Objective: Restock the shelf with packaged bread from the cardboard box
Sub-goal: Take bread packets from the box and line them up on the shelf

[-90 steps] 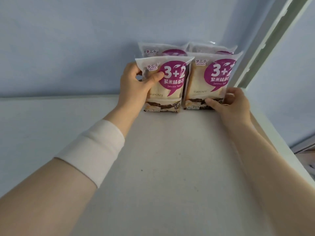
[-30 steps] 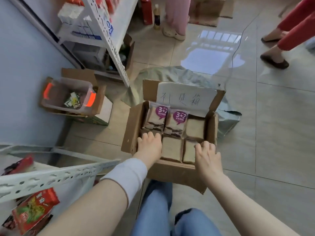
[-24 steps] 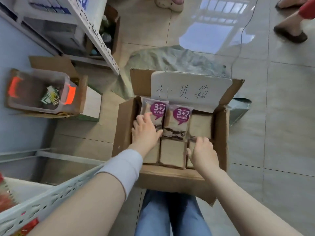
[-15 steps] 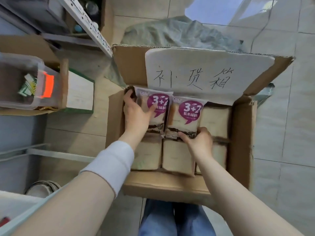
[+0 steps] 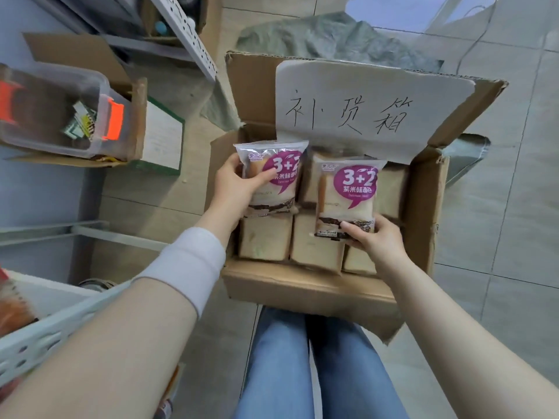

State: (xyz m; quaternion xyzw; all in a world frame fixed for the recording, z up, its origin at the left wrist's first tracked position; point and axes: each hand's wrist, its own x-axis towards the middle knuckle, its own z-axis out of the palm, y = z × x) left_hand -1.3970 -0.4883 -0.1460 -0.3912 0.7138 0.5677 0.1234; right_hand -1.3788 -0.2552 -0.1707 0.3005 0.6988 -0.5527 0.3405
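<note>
1. The left hand (image 5: 234,184) is gripping the left pack (image 5: 273,176) by its 9 o'clock edge, with the thumb lying across the front and the fingers wrapping behind.
2. This left pack is standing upright, its purple "3+2" label facing the camera, and it is hanging over the 10 o'clock corner of the box (image 5: 302,285).
3. The right hand (image 5: 373,237) is pinching the right pack (image 5: 348,196) at its 6 o'clock edge, thumb on the front and fingers underneath.
4. The right pack is also being held upright above the middle of the box, just beside the left pack at its 3 o'clock.
5. The box is sitting open on the tiled floor (image 5: 514,222), and its 12 o'clock flap is carrying a white paper (image 5: 363,101) with handwritten characters.
6. More bread (image 5: 266,237) is lying inside: three packs are lining the 6 o'clock side, and others are showing behind the held ones.
7. At the box's 9 o'clock, a clear bin (image 5: 54,110) with orange clasps is resting in an open carton (image 5: 136,116).
8. A white perforated rail (image 5: 45,337) is crossing the view at 8 o'clock.
9. A grey sheet (image 5: 317,34) is lying crumpled at 12 o'clock beyond the box.
10. Jeans (image 5: 302,373) are showing at 6 o'clock.
</note>
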